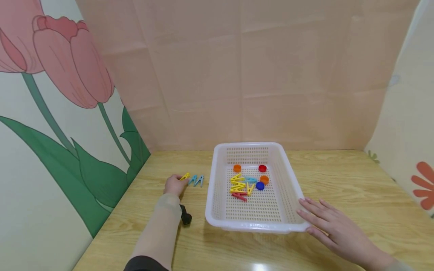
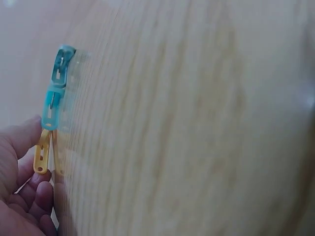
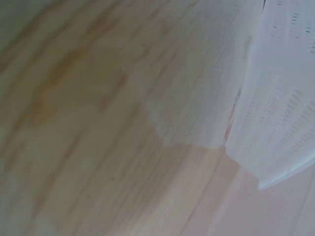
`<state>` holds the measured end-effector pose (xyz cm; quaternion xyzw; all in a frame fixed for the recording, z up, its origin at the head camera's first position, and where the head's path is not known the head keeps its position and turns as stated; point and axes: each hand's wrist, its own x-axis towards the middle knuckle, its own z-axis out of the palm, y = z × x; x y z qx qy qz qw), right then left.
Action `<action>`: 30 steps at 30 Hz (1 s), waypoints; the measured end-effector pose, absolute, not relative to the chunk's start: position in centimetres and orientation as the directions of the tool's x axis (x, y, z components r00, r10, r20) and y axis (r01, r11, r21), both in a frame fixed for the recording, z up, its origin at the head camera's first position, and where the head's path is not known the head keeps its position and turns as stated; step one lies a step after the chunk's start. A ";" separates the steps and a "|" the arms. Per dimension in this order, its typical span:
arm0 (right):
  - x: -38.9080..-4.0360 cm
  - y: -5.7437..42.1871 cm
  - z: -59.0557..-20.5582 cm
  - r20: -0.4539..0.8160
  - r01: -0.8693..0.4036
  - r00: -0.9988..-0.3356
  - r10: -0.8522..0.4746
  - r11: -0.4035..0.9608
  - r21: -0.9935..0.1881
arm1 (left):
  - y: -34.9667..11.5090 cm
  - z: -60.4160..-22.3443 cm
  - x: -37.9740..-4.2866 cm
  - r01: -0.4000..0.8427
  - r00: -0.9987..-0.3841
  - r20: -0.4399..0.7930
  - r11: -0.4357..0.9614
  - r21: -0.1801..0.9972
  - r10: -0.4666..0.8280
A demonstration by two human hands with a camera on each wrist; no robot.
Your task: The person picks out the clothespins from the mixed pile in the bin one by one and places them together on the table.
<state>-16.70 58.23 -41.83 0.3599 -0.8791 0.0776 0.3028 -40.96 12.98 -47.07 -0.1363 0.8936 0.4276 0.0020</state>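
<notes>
My left hand [image 1: 174, 185] is on the table left of the basket, its thumb and fingers pinching a yellow clothespin [image 2: 42, 153]. Two blue clothespins [image 1: 196, 180] stand in line just to the right of that one. With fingers extended, my right hand [image 1: 333, 227] rests against the near right corner of a white plastic basket [image 1: 251, 227]. Inside the basket lie several yellow clothespins [image 1: 237, 189], a blue clothespin [image 1: 250, 180] and a red clothespin [image 1: 239, 195]. Beside them are two orange caps [image 1: 237, 168], a red cap [image 1: 262, 168] and a blue cap [image 1: 260, 186].
The wooden table [image 1: 342, 177] meets a beige covered wall [image 1: 257, 75] at the back. A small black object [image 1: 185, 217] shows beside the left forearm. On the left is a wall with painted tulips [image 1: 64, 60]. The perforated basket side [image 3: 275, 108] fills the right of the right wrist view.
</notes>
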 end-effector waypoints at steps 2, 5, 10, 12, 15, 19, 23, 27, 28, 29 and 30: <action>-16.7 58.2 -41.9 0.585 -0.676 -0.562 -0.584 0.732 0.082 | 12.9 -47.2 -41.1 -0.238 -0.965 -0.113 0.609 0.757 -0.237; -16.7 58.3 -41.9 0.583 -0.672 -0.566 -0.583 0.736 0.084 | 12.8 -47.5 -41.2 -0.236 -0.966 -0.112 0.613 0.754 -0.234; -16.8 58.3 -42.0 0.591 -0.676 -0.558 -0.583 0.732 0.085 | 12.8 -47.7 -41.3 -0.238 -0.965 -0.115 0.609 0.757 -0.234; -16.9 58.3 -42.0 0.598 -0.682 -0.546 -0.586 0.726 0.089 | 12.7 -47.7 -41.3 -0.234 -0.966 -0.111 0.610 0.757 -0.233; -17.0 58.2 -42.1 0.617 -0.692 -0.522 -0.589 0.715 0.097 | 12.7 -47.7 -41.3 -0.225 -0.968 -0.102 0.609 0.761 -0.230; -17.1 58.3 -42.2 0.638 -0.705 -0.495 -0.591 0.702 0.104 | 12.7 -47.6 -41.3 -0.219 -0.969 -0.100 0.592 0.775 -0.227; -17.0 58.2 -42.2 0.624 -0.696 -0.517 -0.587 0.712 0.094 | 12.7 -47.5 -41.2 -0.210 -0.971 -0.099 0.572 0.793 -0.218; -16.9 58.3 -42.1 0.609 -0.687 -0.538 -0.583 0.722 0.083 | 12.6 -47.5 -41.2 -0.200 -0.972 -0.097 0.541 0.817 -0.212; -16.9 58.3 -42.2 0.606 -0.685 -0.543 -0.582 0.724 0.082 | 12.6 -47.5 -41.2 -0.197 -0.973 -0.097 0.534 0.823 -0.210; -16.9 58.3 -42.2 0.602 -0.682 -0.548 -0.581 0.727 0.080 | 12.6 -47.4 -41.2 -0.194 -0.973 -0.095 0.526 0.828 -0.209; -16.9 58.3 -42.2 0.598 -0.680 -0.554 -0.580 0.729 0.078 | 12.6 -47.3 -41.2 -0.194 -0.973 -0.095 0.520 0.832 -0.210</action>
